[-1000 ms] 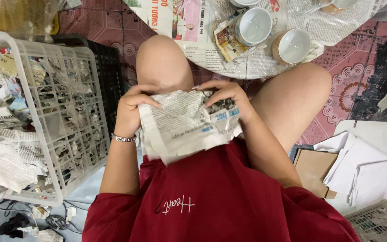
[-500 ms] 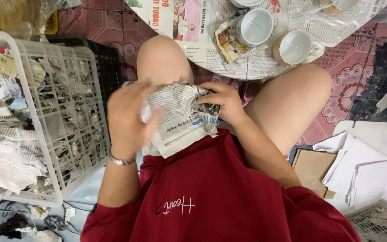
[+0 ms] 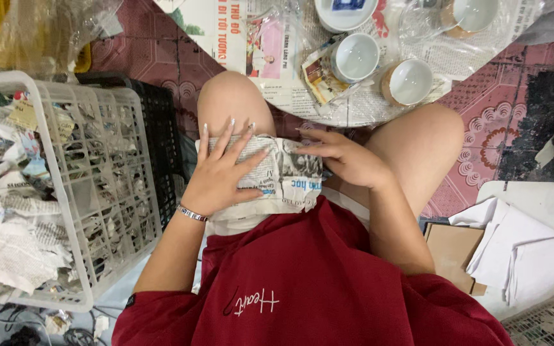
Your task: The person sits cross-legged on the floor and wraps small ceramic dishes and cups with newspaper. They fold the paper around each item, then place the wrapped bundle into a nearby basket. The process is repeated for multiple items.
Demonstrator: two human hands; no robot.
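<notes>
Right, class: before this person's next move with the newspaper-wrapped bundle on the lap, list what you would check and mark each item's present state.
1. Left hand flat on the newspaper bundle: ok.
2. Right hand touching the bundle's edge: ok.
3. Bundle resting on the lap, not slipping: ok.
4. What is inside the bundle: cannot tell.
5. Room in the white basket beside the left arm: cannot tell, paper bundles already fill much of it.
6. Unwrapped cups on the newspaper sheet ahead: ok.
</notes>
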